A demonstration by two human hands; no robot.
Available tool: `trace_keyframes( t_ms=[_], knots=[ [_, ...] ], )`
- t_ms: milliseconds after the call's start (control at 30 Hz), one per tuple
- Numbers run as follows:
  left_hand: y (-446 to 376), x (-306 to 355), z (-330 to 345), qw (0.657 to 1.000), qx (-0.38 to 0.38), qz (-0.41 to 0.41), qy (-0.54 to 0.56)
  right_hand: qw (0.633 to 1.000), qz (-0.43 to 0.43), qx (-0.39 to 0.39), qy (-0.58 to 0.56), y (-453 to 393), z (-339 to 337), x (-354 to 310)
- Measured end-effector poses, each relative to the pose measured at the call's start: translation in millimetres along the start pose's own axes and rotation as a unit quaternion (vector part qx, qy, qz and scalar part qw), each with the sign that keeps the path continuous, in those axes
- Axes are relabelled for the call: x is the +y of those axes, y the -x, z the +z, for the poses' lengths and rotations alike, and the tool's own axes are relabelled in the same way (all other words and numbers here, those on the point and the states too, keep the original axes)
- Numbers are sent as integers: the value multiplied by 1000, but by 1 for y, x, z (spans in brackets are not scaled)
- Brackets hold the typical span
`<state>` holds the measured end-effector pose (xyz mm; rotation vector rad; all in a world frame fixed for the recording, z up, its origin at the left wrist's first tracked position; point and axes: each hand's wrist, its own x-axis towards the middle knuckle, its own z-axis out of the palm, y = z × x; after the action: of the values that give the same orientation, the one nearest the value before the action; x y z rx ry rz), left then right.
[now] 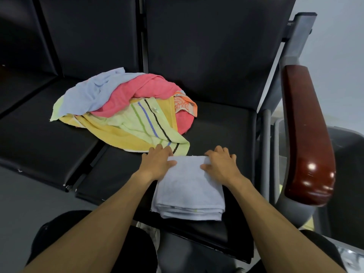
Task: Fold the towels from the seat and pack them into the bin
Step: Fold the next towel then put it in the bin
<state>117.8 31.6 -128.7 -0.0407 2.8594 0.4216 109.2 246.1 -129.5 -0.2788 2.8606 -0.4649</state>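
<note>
Head view. A folded light-blue towel (189, 186) lies on the black seat (222, 127), near its front edge, with its stacked layers showing at the end nearest the person. The left hand (157, 162) rests at the towel's far left corner, thumb lying on the cloth and fingers reaching past the far edge; it presses flat and grasps nothing. The right hand (221, 164) lies on the far right corner, thumb spread on the cloth, fingers bent over the far edge; whether they pinch the fold or merely press it cannot be told.

Just beyond the left hand lies a loose pile of towels (126, 107): a striped pale-green one (141, 125) whose corner touches the fingertips, a yellow one (118, 134) beneath it, a pink one (141, 95), a pale-blue one (92, 91) on top at the left, and an orange patterned one (185, 105) at the right.

Bare seat shows to the right of the pile and of the folded towel, up to the seat's right edge. There stand a grey metal frame (266, 138) and a glossy brown armrest (307, 134). A second seat (39, 131) adjoins on the left.
</note>
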Motion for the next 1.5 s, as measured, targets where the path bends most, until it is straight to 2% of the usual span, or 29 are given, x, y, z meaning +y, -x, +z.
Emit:
trace_keyframes(
  t_ms=[100, 167, 267, 333, 433, 533, 633, 700, 800, 933, 1133, 1233, 1333, 1500],
  knots=[
    [0, -4, 0, 998, -51, 19, -32, 1000, 4, -27, -9, 0, -6, 2],
    [2, -6, 0, 997, -60, 43, -8, 997, -35, -19, -72, 2, -8, 1],
    [5, -3, -4, 990, 10, 32, 136, 970, -51, 70, -229, 8, -12, -1],
    [7, 0, -10, 963, 60, -12, 261, 955, -18, 91, -280, 10, -13, -2],
    [12, 2, -11, 933, -22, -62, 354, 953, 1, 29, -300, 10, -13, -2],
    [16, 3, -6, 949, -66, -41, 306, 975, 3, -3, -224, 12, -13, 2],
    [18, 7, -5, 967, -58, -12, 248, 979, 22, -43, -196, 14, -12, 4],
    [22, 11, -7, 974, -54, 0, 222, 976, 26, -32, -214, 17, -11, 3],
    [27, 16, -17, 967, -17, 23, 253, 966, -3, -4, -260, 26, -21, -6],
    [36, 31, -58, 928, 25, 43, 370, 956, -37, 55, -285, 39, -58, -18],
    [50, 102, -138, 910, 115, 135, 374, 924, -43, 155, -346, 63, -171, -14],
    [52, 160, -169, 878, 124, 185, 423, 901, -25, 239, -362, 84, -227, 14],
    [55, 224, -177, 868, 118, 225, 426, 877, 1, 312, -366, 111, -266, 60],
    [61, 316, -134, 895, 85, 219, 380, 859, 83, 352, -362, 155, -271, 151]
  ],
)
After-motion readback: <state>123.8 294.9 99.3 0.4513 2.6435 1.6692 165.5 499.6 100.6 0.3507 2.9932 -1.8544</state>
